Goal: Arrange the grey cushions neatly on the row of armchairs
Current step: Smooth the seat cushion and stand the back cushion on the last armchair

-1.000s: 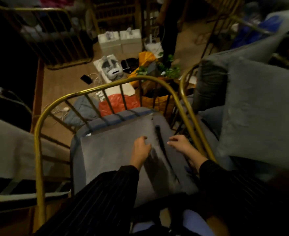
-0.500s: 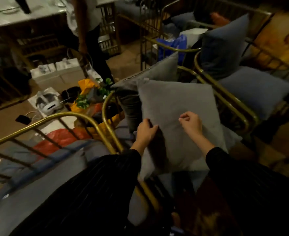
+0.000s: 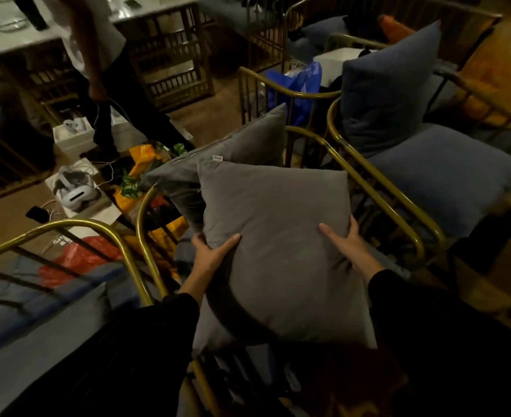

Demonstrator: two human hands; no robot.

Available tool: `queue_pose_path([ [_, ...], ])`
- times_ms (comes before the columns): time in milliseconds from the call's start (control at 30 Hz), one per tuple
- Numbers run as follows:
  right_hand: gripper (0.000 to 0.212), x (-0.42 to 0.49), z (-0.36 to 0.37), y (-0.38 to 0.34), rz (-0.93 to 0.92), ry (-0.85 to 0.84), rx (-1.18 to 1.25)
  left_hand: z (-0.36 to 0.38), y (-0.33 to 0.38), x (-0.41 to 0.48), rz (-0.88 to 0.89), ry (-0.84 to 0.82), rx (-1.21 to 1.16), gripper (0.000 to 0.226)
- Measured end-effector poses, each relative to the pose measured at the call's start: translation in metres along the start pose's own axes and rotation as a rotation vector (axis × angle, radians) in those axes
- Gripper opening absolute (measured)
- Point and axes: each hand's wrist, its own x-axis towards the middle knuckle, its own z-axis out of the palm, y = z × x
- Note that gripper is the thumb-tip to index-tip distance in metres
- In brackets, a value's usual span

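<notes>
A large grey cushion [image 3: 278, 233] stands tilted over the seat of the middle armchair [image 3: 398, 206], which has a brass tube frame. My left hand [image 3: 213, 251] grips its left edge and my right hand [image 3: 343, 240] grips its right edge. Behind it a second grey cushion [image 3: 242, 145] leans against the chair's back. The armchair on the right [image 3: 447, 173] has a blue seat pad with a blue cushion [image 3: 389, 85] upright against its back. The armchair on the left [image 3: 76, 227] shows a grey-blue seat pad [image 3: 37, 341].
A person [image 3: 109, 70] stands at the back left by a white table [image 3: 67, 22]. Behind the chairs the floor holds white boxes [image 3: 73, 133], a headset [image 3: 75, 191], orange bags [image 3: 146, 158], a red bag [image 3: 82, 254] and a blue bag [image 3: 302, 85].
My view swung from the left armchair to the middle one. Both hands left the flat seat pad and took hold of the front grey cushion by its two side edges.
</notes>
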Motion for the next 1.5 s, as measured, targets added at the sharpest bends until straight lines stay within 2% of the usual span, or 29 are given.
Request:
queue_pose_path([
  [100, 0.126, 0.005, 0.002, 0.004, 0.016, -0.017, 0.027, 0.001, 0.004, 0.002, -0.108, -0.035, -0.086, 0.118],
  [267, 0.134, 0.005, 0.005, 0.002, -0.013, -0.007, 0.094, 0.005, 0.017, -0.004, -0.085, 0.006, -0.088, 0.090],
  [367, 0.119, -0.005, 0.004, -0.003, -0.046, 0.043, 0.093, -0.001, 0.025, -0.012, -0.019, 0.062, -0.079, 0.078],
  [500, 0.104, -0.035, 0.014, -0.008, -0.073, 0.093, 0.075, -0.030, 0.044, -0.022, 0.105, 0.024, -0.007, 0.074],
  [633, 0.103, -0.084, 0.049, 0.010, -0.037, 0.221, 0.143, -0.071, 0.089, -0.014, 0.188, -0.077, 0.182, 0.073],
  [733, 0.105, -0.112, 0.085, 0.035, 0.098, 0.307, 0.197, -0.081, 0.118, 0.003, 0.179, -0.136, 0.396, 0.070],
  [800, 0.110, -0.125, 0.105, 0.052, 0.222, 0.284, 0.220, -0.076, 0.121, 0.012, 0.182, -0.139, 0.632, 0.069],
  [867, 0.118, -0.130, 0.115, 0.065, 0.331, 0.203, 0.138, -0.067, 0.108, 0.009, 0.226, -0.190, 0.809, 0.066],
  [933, 0.122, -0.125, 0.114, 0.069, 0.356, 0.170, 0.015, -0.059, 0.079, 0.004, 0.215, -0.260, 0.891, 0.073],
  [1000, 0.125, -0.112, 0.107, 0.062, 0.280, 0.200, -0.138, -0.053, 0.043, -0.005, 0.263, -0.140, 1.021, 0.084],
  [1100, 0.121, -0.088, 0.095, 0.040, -0.026, 0.207, -0.421, -0.044, -0.003, -0.031, 0.299, 0.189, 0.837, 0.080],
  [1200, 0.096, -0.054, 0.092, 0.002, -0.191, 0.117, -0.542, -0.039, -0.044, -0.057, 0.205, 0.404, 0.636, 0.085],
  [1267, 0.089, -0.025, 0.092, -0.023, -0.215, 0.062, -0.522, -0.038, -0.060, -0.064, 0.085, 0.466, 0.447, 0.099],
  [1367, 0.100, 0.010, 0.083, -0.047, -0.138, -0.153, -0.422, -0.038, -0.072, -0.058, -0.058, 0.528, 0.191, 0.123],
  [1433, 0.108, 0.022, 0.075, -0.056, -0.074, -0.281, -0.306, -0.041, -0.077, -0.052, -0.090, 0.572, 0.056, 0.135],
  [1500, 0.109, 0.024, 0.074, -0.058, -0.057, -0.338, -0.224, -0.048, -0.085, -0.044, -0.078, 0.547, -0.152, 0.134],
])
